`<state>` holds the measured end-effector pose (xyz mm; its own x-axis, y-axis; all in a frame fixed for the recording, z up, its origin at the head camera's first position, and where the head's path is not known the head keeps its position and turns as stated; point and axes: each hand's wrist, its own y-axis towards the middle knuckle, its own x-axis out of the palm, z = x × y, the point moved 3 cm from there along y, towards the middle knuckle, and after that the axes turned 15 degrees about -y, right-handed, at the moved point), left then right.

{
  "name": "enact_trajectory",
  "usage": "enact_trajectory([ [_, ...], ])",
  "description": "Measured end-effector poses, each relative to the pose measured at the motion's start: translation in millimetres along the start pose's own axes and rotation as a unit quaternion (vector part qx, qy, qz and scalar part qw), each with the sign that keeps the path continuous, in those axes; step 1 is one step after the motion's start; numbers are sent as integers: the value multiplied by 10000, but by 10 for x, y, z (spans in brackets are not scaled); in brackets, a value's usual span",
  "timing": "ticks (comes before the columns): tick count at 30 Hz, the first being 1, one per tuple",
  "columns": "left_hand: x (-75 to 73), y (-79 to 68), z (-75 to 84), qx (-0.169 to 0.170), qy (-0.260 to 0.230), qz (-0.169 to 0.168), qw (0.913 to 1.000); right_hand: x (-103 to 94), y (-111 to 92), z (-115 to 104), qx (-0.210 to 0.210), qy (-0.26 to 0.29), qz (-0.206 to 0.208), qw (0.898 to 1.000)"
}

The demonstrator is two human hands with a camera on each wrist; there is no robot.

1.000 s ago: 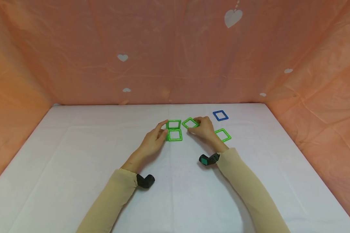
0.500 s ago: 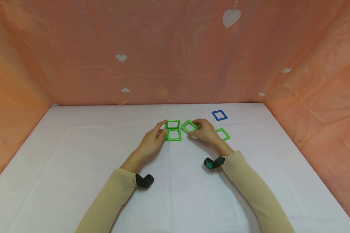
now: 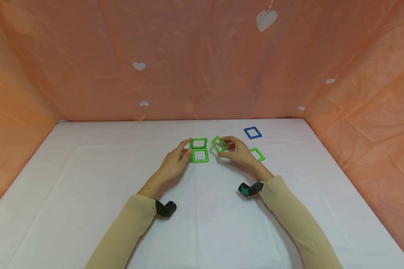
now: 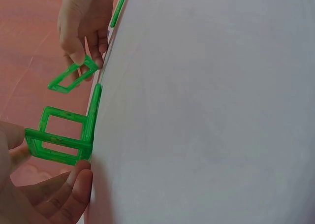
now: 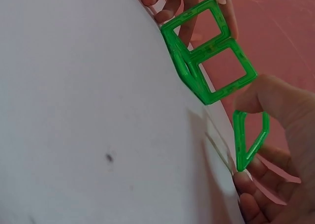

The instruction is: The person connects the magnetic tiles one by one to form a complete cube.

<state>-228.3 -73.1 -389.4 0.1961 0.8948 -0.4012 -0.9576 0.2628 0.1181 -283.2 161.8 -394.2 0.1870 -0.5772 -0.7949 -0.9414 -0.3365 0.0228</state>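
Note:
Several green square magnetic tiles are in play. In the head view, a joined group of tiles (image 3: 199, 149) stands mid-table, one tile lying flat with others upright along its back and left edges. My left hand (image 3: 172, 163) holds the group's left upright tile, thumb at the near edge and a finger at the far top. Just to the right, my right hand (image 3: 237, 151) pinches a single green tile (image 3: 215, 147), tilted in the air and apart from the group. The right wrist view shows this held tile (image 5: 239, 140) between thumb and fingers, beside the group (image 5: 211, 48).
Behind my right hand a loose green tile (image 3: 260, 153) lies on the white-covered table (image 3: 202, 224). Farther back lies a blue square tile (image 3: 258, 131). An orange curtain (image 3: 188, 74) with pale hearts hangs behind the table and at both sides.
My right hand has shifted slightly towards me and turned its green tile from nearly flat to a steeper tilt. My left hand and the joined tiles stay in place.

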Motion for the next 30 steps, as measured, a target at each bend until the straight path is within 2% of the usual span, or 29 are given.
enact_trajectory([
  [17, 6, -4, 3, -41, -19, -48, 10000, 63, 2, -48, -491, 1009, -80, 9937],
  [30, 5, -6, 3, 3, -37, -57, 10000, 107, -18, -71, -562, 933, -203, 9938],
])
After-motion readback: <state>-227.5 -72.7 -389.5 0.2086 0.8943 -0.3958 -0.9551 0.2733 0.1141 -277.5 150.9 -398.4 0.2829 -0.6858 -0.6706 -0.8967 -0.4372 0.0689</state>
